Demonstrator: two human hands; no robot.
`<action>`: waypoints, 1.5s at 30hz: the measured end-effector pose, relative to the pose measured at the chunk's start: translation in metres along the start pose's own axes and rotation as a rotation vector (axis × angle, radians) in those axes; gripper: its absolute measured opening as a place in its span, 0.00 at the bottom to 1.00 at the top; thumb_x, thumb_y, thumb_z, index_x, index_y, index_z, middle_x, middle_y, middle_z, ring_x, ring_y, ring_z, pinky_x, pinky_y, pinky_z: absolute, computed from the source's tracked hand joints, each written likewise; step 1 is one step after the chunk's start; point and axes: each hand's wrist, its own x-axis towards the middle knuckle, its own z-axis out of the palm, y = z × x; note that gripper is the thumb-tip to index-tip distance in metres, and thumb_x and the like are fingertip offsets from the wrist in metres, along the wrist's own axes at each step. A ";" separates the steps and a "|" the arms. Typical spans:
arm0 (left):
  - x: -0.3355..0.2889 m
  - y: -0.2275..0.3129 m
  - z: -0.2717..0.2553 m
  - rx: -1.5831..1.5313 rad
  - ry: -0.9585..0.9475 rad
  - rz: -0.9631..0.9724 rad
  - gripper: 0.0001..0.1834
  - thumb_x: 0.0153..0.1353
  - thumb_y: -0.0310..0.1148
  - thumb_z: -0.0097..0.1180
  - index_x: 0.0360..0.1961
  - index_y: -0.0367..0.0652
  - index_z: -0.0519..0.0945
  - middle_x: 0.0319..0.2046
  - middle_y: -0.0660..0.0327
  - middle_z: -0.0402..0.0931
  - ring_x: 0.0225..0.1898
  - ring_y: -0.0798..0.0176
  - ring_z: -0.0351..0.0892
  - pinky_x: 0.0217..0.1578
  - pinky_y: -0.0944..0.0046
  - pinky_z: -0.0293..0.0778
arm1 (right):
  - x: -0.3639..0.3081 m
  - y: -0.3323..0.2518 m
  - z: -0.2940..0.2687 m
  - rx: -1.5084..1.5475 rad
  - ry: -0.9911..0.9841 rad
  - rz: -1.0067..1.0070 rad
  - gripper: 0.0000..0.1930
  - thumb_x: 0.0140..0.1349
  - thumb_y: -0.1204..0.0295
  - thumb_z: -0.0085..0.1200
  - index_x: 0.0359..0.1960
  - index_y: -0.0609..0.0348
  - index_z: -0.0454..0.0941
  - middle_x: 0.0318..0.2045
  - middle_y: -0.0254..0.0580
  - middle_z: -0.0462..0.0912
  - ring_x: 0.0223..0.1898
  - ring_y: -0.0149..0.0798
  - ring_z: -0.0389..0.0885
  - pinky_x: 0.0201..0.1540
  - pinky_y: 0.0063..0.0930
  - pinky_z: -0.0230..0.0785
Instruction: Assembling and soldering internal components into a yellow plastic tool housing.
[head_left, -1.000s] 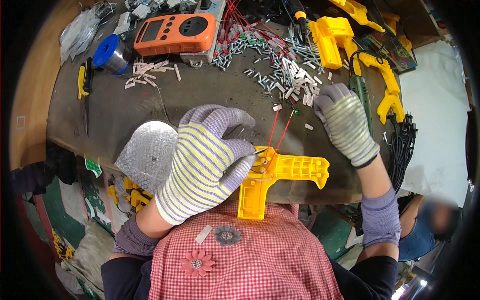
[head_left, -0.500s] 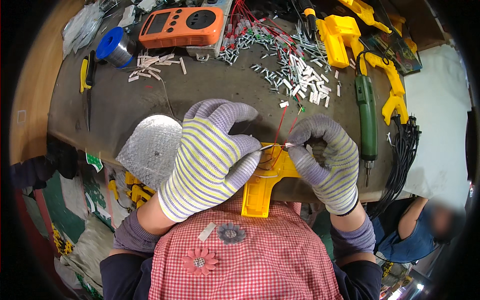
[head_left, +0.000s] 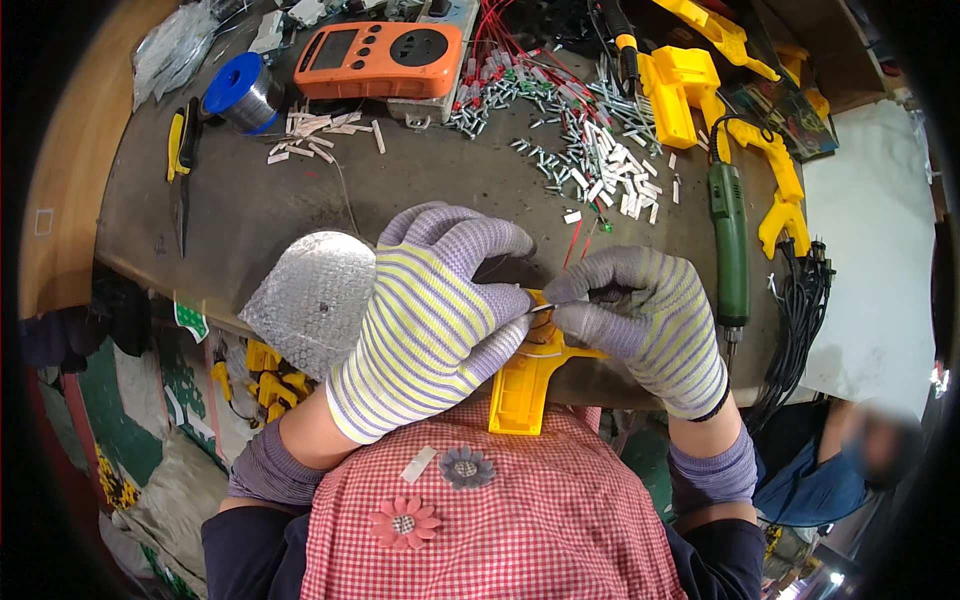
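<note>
My left hand [head_left: 425,312] pinches a thin dark wire [head_left: 541,308] between thumb and forefinger; my right hand [head_left: 655,325], thumb and forefinger nearly together, meets it at three o'clock (whether those tips grip anything, I can't tell). At six o'clock the yellow casing [head_left: 517,395] juts past the desk's [head_left: 255,205] near edge.

Wide fisheye view from the wearer's head, above the near edge of the table [head_left: 250,205], facing steeply down at close range; coverage runs from the apron [head_left: 560,520] at the table's near side to the orange meter [head_left: 378,62] toward its far side.
</note>
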 end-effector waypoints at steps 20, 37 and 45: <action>-0.002 0.006 0.001 0.069 0.077 0.049 0.09 0.44 0.39 0.64 0.27 0.50 0.83 0.41 0.65 0.79 0.47 0.54 0.76 0.54 0.44 0.68 | -0.003 -0.005 0.002 -0.008 -0.030 0.085 0.09 0.59 0.74 0.66 0.40 0.64 0.87 0.30 0.41 0.88 0.30 0.28 0.85 0.35 0.22 0.77; -0.002 0.003 -0.004 -0.084 0.006 -0.130 0.10 0.44 0.38 0.65 0.28 0.46 0.86 0.52 0.55 0.76 0.55 0.45 0.72 0.56 0.42 0.63 | 0.001 -0.003 0.012 -0.486 0.064 -0.311 0.08 0.54 0.72 0.67 0.36 0.58 0.87 0.31 0.42 0.87 0.35 0.43 0.86 0.40 0.31 0.77; -0.004 0.001 -0.003 -0.151 0.024 -0.116 0.08 0.44 0.33 0.66 0.26 0.44 0.84 0.50 0.53 0.79 0.51 0.48 0.76 0.54 0.49 0.67 | -0.005 0.003 0.017 -0.357 0.108 -0.307 0.21 0.55 0.71 0.68 0.51 0.57 0.81 0.34 0.40 0.87 0.37 0.40 0.86 0.43 0.30 0.77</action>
